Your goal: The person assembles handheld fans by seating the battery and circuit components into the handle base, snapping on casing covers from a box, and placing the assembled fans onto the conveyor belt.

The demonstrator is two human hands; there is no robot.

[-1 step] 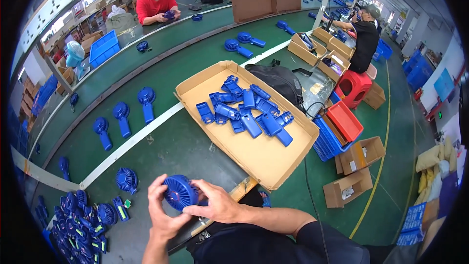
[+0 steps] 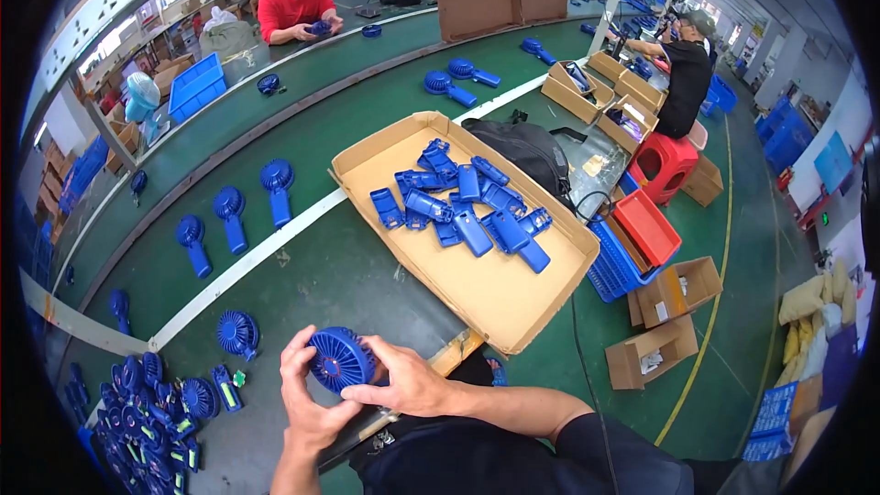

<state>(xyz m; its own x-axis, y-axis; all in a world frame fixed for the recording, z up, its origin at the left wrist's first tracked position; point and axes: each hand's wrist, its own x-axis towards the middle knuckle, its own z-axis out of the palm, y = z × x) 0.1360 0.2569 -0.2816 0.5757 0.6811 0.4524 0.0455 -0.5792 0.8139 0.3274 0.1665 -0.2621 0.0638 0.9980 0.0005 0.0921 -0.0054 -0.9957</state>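
A round blue fan head (image 2: 341,359) with a slotted grille is held above the near edge of the workbench. My left hand (image 2: 304,390) grips its left side, thumb below and fingers over the rim. On the other side, my right hand (image 2: 403,376) pinches the rim between thumb and fingers. Left of my hands another blue fan head (image 2: 237,334) lies on the bench. A heap of blue fan parts (image 2: 151,422) fills the near left corner, some with green-yellow pieces in them. Beyond my hands, a shallow cardboard tray (image 2: 513,316) holds several blue handle shells (image 2: 472,234).
A white rail (image 2: 247,261) separates the bench from a green conveyor belt (image 2: 353,115) carrying several blue handheld fans (image 2: 229,211). A black bag (image 2: 518,156) lies behind the tray. Co-workers sit across the belt and at the right, one on a red stool (image 2: 655,165). Crates and cartons stand right.
The view has shifted very slightly. Both hands keep their hold on the fan head, which looks barely moved.
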